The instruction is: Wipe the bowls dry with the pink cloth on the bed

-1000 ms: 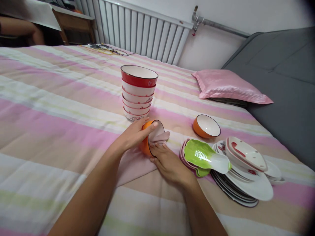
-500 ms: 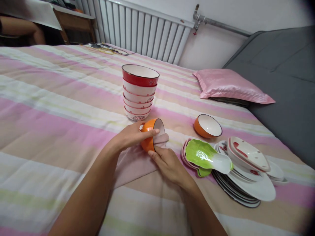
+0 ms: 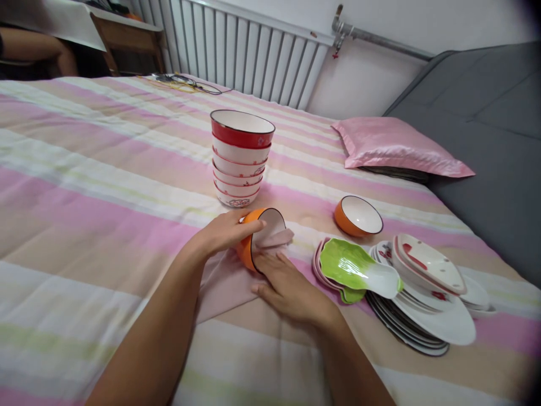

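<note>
- Orange bowl (image 3: pixel 247 251) is tipped on its side in front of the person, with its mouth facing right. Part of the pink cloth (image 3: pixel 228 290) lies next to it on the bed, and part is tucked inside it.
- Left hand (image 3: pixel 222 231) pinches the bowl's wall, thumb over the rim. Its other fingers go behind the bowl, mostly hidden.
- Right hand (image 3: pixel 289 285) was pinching near the low rim a moment ago. Now its fingers reach flat into the bowl, and its thumb sticks out apart. No one can tell if those fingers grip the cloth.
- So the right hand seems to be working on the inside now, not the rim.
- Just past the bowl stands a tall stack of bowls (image 3: pixel 240 163), near the left hand. A bump could shake it.
- On the right, the green dish (image 3: pixel 344 262) and the pile of plates (image 3: pixel 439 324) leave the right arm less room.
- On the left, the striped bed cover (image 3: pixel 105 197) is wide and bare, with plenty of room.
</note>
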The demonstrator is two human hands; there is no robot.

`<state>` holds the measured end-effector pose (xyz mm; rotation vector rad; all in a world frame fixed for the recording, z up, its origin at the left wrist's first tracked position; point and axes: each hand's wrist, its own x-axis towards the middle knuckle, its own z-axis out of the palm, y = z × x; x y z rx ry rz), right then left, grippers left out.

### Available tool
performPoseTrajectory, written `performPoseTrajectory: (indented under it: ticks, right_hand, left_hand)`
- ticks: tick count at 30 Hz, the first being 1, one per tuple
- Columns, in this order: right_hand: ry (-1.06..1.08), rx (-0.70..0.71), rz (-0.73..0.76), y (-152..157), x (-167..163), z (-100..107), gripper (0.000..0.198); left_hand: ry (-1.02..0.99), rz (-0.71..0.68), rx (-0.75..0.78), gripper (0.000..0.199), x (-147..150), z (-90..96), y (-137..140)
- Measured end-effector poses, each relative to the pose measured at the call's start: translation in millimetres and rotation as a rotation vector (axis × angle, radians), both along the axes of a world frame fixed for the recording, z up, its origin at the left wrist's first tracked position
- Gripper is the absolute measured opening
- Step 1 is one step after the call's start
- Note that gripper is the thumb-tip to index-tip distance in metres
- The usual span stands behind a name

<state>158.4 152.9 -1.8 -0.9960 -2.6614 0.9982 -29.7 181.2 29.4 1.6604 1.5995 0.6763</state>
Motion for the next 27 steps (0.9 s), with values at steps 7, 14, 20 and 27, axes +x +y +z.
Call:
performPoseTrajectory:
  ticks: [7,14,20,27]
  right_hand:
    - [-0.187,0.135,-0.153,5,0,-12,0.056]
    - [-0.122,0.064,-0.092,3,2,-6,0.057]
    - [0.094,-0.089,0.069,6,9,12,0.04]
    - [0.205,-0.022,-0.002,8,6,9,0.03]
  left_hand:
    - [-0.014,-0.011,0.011,0.047,1,-2.3,2]
    - [-0.035,-0.013,-0.004,0.046,2,-1.7,2]
    - [-0.058,0.001,-0.032,0.051,2,-0.6,1]
    - [-0.013,-0.012,-0.042,0.049,2,1.8,1]
